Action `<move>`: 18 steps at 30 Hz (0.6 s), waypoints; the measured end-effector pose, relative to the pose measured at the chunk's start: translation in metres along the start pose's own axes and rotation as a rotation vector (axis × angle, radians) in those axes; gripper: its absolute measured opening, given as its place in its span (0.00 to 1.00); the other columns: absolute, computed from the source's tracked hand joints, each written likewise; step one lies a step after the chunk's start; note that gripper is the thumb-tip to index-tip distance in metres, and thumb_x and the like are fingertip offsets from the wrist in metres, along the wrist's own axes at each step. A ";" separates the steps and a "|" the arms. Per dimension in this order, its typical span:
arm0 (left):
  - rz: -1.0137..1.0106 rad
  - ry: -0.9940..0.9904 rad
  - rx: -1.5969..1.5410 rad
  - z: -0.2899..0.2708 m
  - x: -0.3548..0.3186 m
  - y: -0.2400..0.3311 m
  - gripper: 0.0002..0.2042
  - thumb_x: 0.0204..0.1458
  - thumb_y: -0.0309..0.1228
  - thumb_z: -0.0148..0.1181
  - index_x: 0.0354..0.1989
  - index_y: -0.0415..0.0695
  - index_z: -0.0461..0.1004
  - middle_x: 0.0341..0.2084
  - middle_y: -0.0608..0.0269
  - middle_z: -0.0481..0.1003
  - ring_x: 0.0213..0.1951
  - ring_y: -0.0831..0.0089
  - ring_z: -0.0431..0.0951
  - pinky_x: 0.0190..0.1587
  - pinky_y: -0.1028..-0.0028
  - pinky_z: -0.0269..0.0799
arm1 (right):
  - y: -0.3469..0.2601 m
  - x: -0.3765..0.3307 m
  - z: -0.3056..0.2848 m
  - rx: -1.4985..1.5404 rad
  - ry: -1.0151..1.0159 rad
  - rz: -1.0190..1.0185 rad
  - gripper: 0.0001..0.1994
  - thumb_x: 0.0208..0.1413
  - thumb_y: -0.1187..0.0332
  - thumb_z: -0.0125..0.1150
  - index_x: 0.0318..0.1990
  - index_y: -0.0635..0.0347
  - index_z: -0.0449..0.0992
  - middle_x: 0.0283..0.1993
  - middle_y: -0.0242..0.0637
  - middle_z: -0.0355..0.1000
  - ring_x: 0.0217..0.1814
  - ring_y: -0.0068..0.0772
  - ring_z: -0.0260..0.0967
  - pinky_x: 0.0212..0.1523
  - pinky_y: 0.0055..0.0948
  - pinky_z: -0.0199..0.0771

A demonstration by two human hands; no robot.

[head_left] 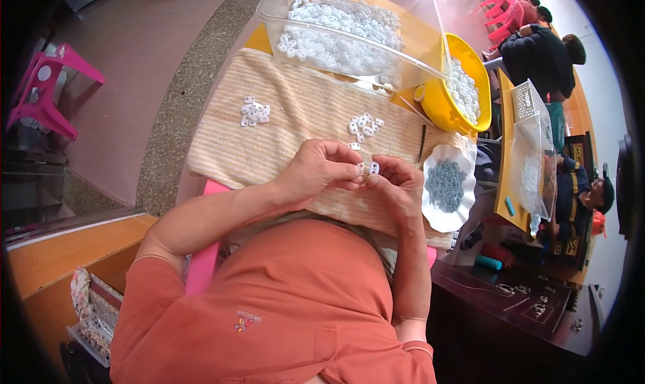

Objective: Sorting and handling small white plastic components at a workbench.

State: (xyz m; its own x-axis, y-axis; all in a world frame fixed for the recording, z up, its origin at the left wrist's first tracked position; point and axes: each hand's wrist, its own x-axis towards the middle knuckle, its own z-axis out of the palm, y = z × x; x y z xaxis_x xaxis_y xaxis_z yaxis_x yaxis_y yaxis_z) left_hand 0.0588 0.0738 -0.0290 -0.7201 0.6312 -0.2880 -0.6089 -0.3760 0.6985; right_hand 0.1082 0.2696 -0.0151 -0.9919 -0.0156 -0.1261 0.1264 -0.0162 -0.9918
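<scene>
Small white plastic piece (368,168) sat mid-frame, pinched between both hands over beige woven mat (302,108).

Left hand (321,169) closed on piece from frame-left, thumb and forefinger gripping. Right hand (398,182) closed on it from frame-right, fingertips meeting left's. Both hands equally near, touching it.

Piece's long axis looked roughly left-right across frame; which end pointed where too small to tell.

Loose white pieces (363,124) lay just above hands; second cluster (254,110) toward upper left. White dish of grey parts (446,186) just right of right hand.

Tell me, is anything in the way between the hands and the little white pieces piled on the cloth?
Nothing visible. The left hand and right hand pinch small white pieces just below the pile of white pieces; only bare striped cloth lies between.
</scene>
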 end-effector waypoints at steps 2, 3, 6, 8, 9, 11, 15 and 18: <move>0.001 0.005 0.000 0.000 0.000 0.000 0.07 0.50 0.22 0.61 0.38 0.37 0.75 0.30 0.61 0.76 0.33 0.75 0.78 0.38 0.75 0.78 | -0.001 0.000 0.001 0.007 0.002 0.006 0.17 0.49 0.79 0.66 0.47 0.69 0.73 0.37 0.35 0.76 0.34 0.23 0.74 0.36 0.19 0.74; -0.003 0.008 0.002 0.001 0.000 0.000 0.07 0.50 0.22 0.61 0.38 0.37 0.75 0.30 0.61 0.76 0.33 0.75 0.78 0.38 0.76 0.78 | -0.001 0.000 0.001 0.013 0.006 0.011 0.17 0.49 0.79 0.66 0.47 0.69 0.73 0.36 0.35 0.76 0.34 0.23 0.74 0.36 0.19 0.74; -0.007 0.011 0.006 0.002 -0.001 0.001 0.07 0.50 0.22 0.61 0.38 0.37 0.75 0.30 0.61 0.76 0.33 0.75 0.78 0.37 0.76 0.78 | 0.001 0.000 -0.001 -0.007 0.001 0.003 0.17 0.49 0.79 0.66 0.47 0.70 0.73 0.36 0.36 0.76 0.34 0.24 0.74 0.36 0.20 0.74; -0.007 0.011 0.010 0.002 -0.001 0.001 0.07 0.50 0.22 0.61 0.38 0.37 0.75 0.30 0.61 0.76 0.33 0.75 0.78 0.37 0.76 0.78 | 0.002 0.000 -0.001 -0.002 0.005 0.002 0.17 0.49 0.80 0.65 0.47 0.70 0.73 0.35 0.36 0.76 0.34 0.24 0.74 0.37 0.20 0.74; -0.005 0.011 0.011 0.002 -0.001 0.001 0.07 0.50 0.22 0.61 0.38 0.37 0.75 0.30 0.61 0.76 0.33 0.75 0.78 0.37 0.76 0.78 | 0.002 0.000 -0.001 0.002 0.006 0.000 0.17 0.49 0.80 0.65 0.47 0.70 0.73 0.35 0.37 0.76 0.35 0.25 0.75 0.37 0.21 0.75; -0.002 0.012 0.012 0.001 -0.001 0.000 0.07 0.50 0.22 0.61 0.38 0.37 0.75 0.30 0.60 0.77 0.33 0.75 0.78 0.37 0.76 0.78 | 0.002 0.000 -0.001 0.002 0.000 0.003 0.16 0.49 0.80 0.65 0.47 0.70 0.73 0.35 0.38 0.76 0.34 0.26 0.75 0.37 0.21 0.75; -0.006 0.013 0.010 0.001 0.000 0.000 0.07 0.50 0.22 0.62 0.38 0.37 0.75 0.30 0.61 0.77 0.33 0.75 0.78 0.38 0.76 0.78 | 0.004 0.000 -0.002 -0.002 -0.004 -0.003 0.16 0.49 0.80 0.65 0.47 0.70 0.73 0.35 0.39 0.77 0.35 0.27 0.76 0.37 0.22 0.75; -0.009 0.015 0.009 0.001 0.000 0.000 0.07 0.50 0.22 0.62 0.38 0.37 0.75 0.30 0.61 0.77 0.33 0.75 0.78 0.38 0.76 0.78 | 0.006 0.000 -0.003 0.023 -0.012 -0.002 0.16 0.49 0.80 0.65 0.47 0.70 0.73 0.35 0.39 0.76 0.35 0.28 0.76 0.38 0.23 0.76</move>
State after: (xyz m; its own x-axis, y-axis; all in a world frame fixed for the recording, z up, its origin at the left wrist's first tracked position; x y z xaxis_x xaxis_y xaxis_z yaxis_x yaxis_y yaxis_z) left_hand 0.0592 0.0743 -0.0287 -0.7194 0.6243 -0.3045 -0.6128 -0.3640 0.7014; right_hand 0.1086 0.2724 -0.0208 -0.9919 -0.0270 -0.1238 0.1248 -0.0396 -0.9914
